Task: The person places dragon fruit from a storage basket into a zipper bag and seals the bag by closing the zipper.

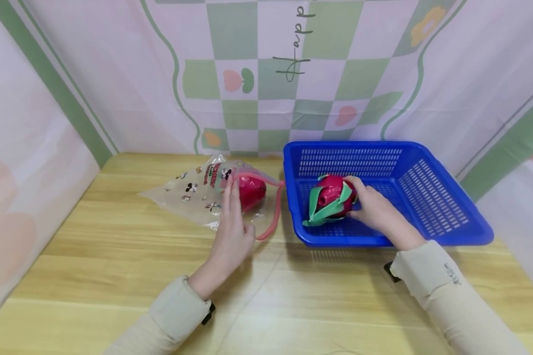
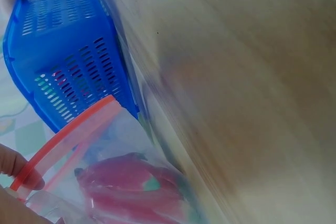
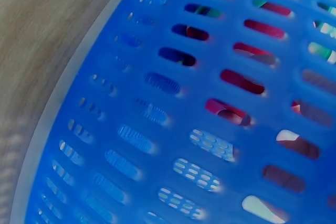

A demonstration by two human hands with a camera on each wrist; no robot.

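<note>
On the left of the table lies a clear zip bag (image 1: pixel 195 195) with cartoon prints and a red zip edge. Inside it is a glossy red toy fruit (image 1: pixel 252 191), which shows some green in the left wrist view. My left hand (image 1: pixel 231 231) is at the bag's mouth, and its digits pinch the red edge in the left wrist view. My right hand (image 1: pixel 375 209) reaches into the blue plastic basket (image 1: pixel 444 190). There it grips a red toy dragon fruit (image 1: pixel 328 195) with green leaves. Basket slots hide most of that hand in the right wrist view.
The basket stands right beside the bag's mouth, towards the back right of the wooden table (image 1: pixel 115 276). A patterned cloth (image 1: pixel 235 34) hangs behind the table and along its sides.
</note>
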